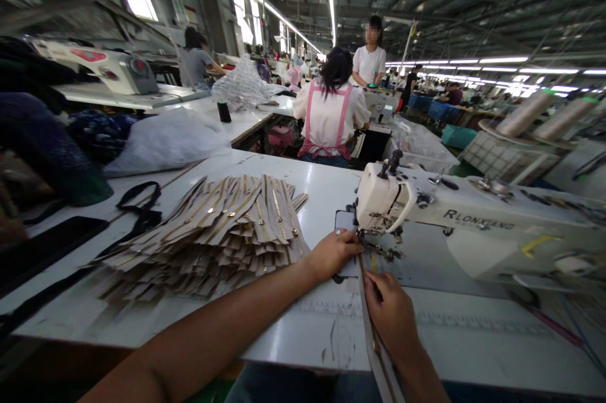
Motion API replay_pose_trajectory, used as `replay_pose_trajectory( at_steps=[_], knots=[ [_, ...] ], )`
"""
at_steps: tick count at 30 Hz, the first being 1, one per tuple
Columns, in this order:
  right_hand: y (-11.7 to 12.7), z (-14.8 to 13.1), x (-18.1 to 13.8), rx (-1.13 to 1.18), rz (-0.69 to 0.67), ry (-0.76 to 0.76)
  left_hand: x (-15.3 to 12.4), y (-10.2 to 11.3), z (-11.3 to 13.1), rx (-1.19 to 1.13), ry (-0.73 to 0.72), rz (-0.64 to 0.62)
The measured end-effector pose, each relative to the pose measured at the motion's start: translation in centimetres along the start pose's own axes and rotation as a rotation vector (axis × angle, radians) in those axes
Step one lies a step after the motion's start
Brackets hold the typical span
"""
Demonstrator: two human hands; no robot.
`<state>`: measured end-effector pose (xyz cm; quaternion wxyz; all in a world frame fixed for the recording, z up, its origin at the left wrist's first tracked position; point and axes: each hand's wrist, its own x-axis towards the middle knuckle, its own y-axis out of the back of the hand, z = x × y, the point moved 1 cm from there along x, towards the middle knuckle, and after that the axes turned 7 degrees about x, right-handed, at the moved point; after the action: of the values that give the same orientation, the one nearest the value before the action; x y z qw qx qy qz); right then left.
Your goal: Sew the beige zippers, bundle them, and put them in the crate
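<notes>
A narrow beige zipper strip (367,292) runs from the needle area of the white sewing machine (473,220) back toward me over the table edge. My left hand (334,253) lies on the strip's far end just before the presser foot, fingers pressed together on it. Nearer to me, my right hand (391,311) pinches the same strip with curled fingers. To the left of my left arm sits a fanned pile of several beige zipper strips (222,232) with gold pulls.
The white worktable (307,327) carries a black strap (139,204) and a white plastic bag (165,138) at the left. A person in a pink-strapped apron (331,109) sits ahead with their back to me; another stands beyond. Thread cones (525,114) stand at the right.
</notes>
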<state>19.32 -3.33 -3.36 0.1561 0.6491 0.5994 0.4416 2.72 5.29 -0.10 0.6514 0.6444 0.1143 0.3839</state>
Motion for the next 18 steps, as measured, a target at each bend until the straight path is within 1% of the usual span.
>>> replay_pose_trajectory(
  at_steps=[3,7,11,18],
  knots=[
    [-0.2,-0.1,0.0,-0.076,-0.009,0.033,0.0,-0.2,0.0,0.008,0.009,0.001],
    [-0.3,-0.2,0.1,-0.121,-0.031,0.063,0.0,0.0,0.0,0.019,-0.020,-0.001],
    [-0.2,-0.6,0.4,-0.167,-0.082,0.037,-0.4,0.7,0.4,-0.009,-0.070,-0.004],
    [-0.3,-1.0,2.1,-0.224,-0.161,0.032,-0.9,1.4,1.2,-0.064,-0.068,0.033]
  ],
)
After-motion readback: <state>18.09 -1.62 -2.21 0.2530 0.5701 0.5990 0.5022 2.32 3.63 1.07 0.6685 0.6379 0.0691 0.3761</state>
